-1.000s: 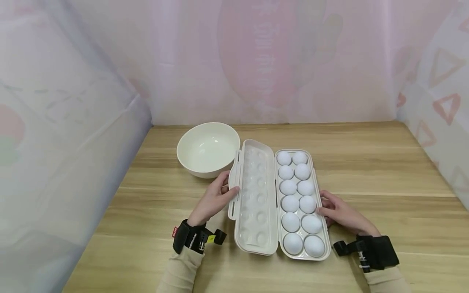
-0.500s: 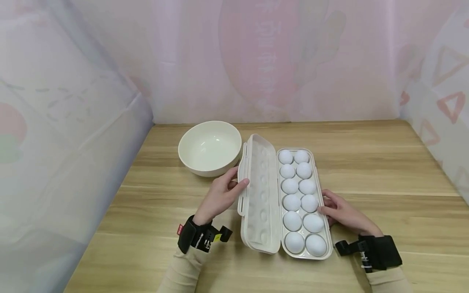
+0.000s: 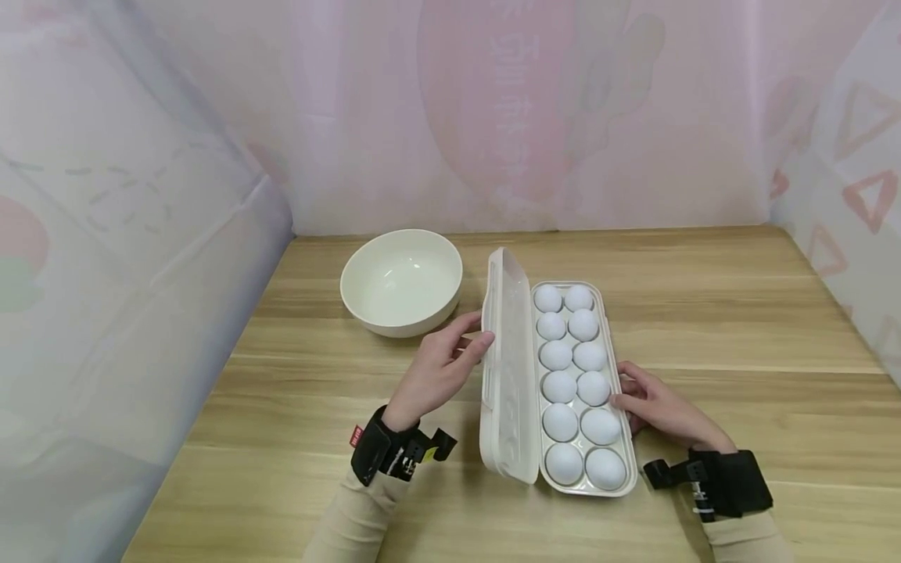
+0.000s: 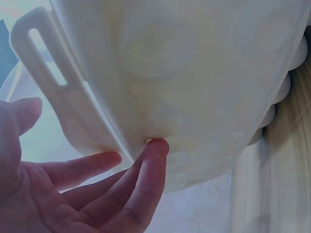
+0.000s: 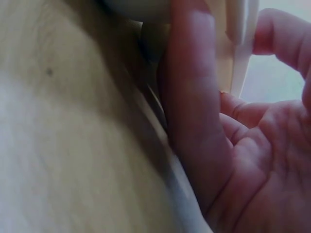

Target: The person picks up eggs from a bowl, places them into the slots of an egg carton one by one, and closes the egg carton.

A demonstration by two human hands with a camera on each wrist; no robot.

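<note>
A white plastic egg box lies on the wooden table, its tray (image 3: 614, 328) filled with several white eggs (image 3: 559, 385). Its hinged lid (image 3: 508, 367) stands almost upright along the tray's left side. My left hand (image 3: 479, 330) pushes the lid's outer face with straight fingers, thumb near the top edge. In the left wrist view one fingertip (image 4: 154, 148) presses the lid (image 4: 184, 73) beside its slotted latch tab (image 4: 43, 53). My right hand (image 3: 622, 386) holds the tray's right rim. In the right wrist view the thin rim (image 5: 239, 43) passes between thumb and fingers (image 5: 286, 34).
An empty cream bowl (image 3: 401, 281) sits left of the box, just behind my left hand. Soft fabric walls close off the table (image 3: 718, 328) at the left, back and right. Bare wood (image 5: 73, 145) lies right of the box.
My left hand has swung the lid up from lying flat on the table to nearly upright, moving rightward with it. The right hand has stayed on the tray's rim.
</note>
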